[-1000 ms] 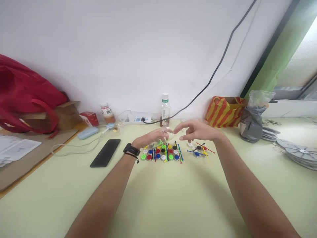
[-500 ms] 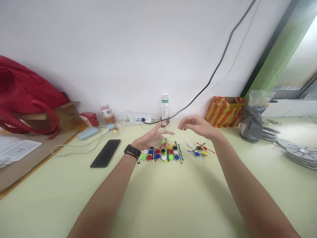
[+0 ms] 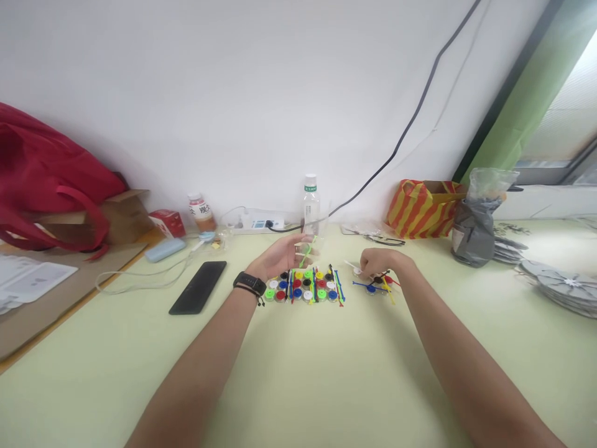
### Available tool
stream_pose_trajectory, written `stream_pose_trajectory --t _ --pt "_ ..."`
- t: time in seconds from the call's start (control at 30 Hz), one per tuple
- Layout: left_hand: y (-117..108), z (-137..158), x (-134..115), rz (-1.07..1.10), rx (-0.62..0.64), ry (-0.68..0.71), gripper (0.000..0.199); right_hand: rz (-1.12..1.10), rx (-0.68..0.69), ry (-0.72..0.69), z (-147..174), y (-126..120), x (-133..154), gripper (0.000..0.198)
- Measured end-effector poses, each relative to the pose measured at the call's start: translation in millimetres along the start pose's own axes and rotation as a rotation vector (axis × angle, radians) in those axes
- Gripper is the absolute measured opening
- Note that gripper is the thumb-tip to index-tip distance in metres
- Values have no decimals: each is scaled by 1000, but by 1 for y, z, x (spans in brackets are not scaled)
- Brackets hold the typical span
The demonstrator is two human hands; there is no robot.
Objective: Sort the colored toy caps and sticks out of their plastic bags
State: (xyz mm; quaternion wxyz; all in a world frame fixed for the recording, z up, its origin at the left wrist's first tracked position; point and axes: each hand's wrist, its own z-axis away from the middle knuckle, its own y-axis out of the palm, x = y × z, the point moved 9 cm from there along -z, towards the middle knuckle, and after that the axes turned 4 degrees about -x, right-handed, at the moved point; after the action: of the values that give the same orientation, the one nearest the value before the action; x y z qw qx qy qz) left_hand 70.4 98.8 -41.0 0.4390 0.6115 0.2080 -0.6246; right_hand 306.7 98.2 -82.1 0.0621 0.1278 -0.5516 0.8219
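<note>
My left hand (image 3: 281,255) is raised behind rows of small coloured discs (image 3: 298,295), its fingers curled around a clear plastic bag (image 3: 310,247), whose outline is faint. A light green plastic arrow (image 3: 306,254) shows at the bag, seemingly inside it. Between the rows of discs lie bundles of thin coloured arrows (image 3: 342,287). Over on the right, my right hand (image 3: 375,261) reaches down with closed fingertips into a loose group of discs with arrows, beside a white arrow (image 3: 351,267). What those fingertips grip is hidden. A blue arrow (image 3: 366,285) and a yellow arrow (image 3: 388,291) lie just below.
A black phone (image 3: 198,287) lies left of my left wrist. Behind my hands stand a bottle (image 3: 311,202) and a power strip (image 3: 261,224). Toward the right are a striped bag (image 3: 420,208), a grey plastic bag (image 3: 474,230) and stacked grey discs (image 3: 564,287).
My right hand has come down from above the table onto the loose group on the right, its fingers closing. My left hand has drawn slightly back, its fingers now more curled.
</note>
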Motion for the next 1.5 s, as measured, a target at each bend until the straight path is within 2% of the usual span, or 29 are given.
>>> stream_pose_trajectory --t 0.2,0.33,0.43,0.53,0.63,0.7,0.77,0.83,1.0,1.13,1.37,1.5 --pt "-5 4 -3 -262 23 59 41 -78 -54 -69 -1 -20 -1 15" --pt "-11 3 -1 -392 0 61 49 -173 -176 -74 7 -43 -6 18" --pt "-12 3 -3 -455 -4 84 54 -288 -358 -105 20 -69 -9 16" --pt "-8 4 -6 -509 17 116 55 -397 -620 -168 44 -101 -8 18" --pt "-4 5 -7 -559 33 139 54 -483 -854 -258 78 -130 2 26" --pt "-2 6 -10 -588 31 165 53 -492 -945 -311 101 -143 15 31" --pt "0 7 -13 -605 25 189 52 -498 -959 -387 121 -149 34 33" --pt "2 8 -15 -621 28 201 50 -497 -908 -467 133 -149 54 33" --pt "11 12 -22 -689 37 247 46 -504 -868 -536 138 -143 77 27" --pt "19 15 -29 -738 33 283 47 -519 -847 -507 126 -138 80 19" --pt "33 21 -35 -790 50 301 45 -484 -974 -381 126 -139 78 10" --pt "36 23 -35 -756 45 283 43 -464 -962 -359 123 -136 78 12"
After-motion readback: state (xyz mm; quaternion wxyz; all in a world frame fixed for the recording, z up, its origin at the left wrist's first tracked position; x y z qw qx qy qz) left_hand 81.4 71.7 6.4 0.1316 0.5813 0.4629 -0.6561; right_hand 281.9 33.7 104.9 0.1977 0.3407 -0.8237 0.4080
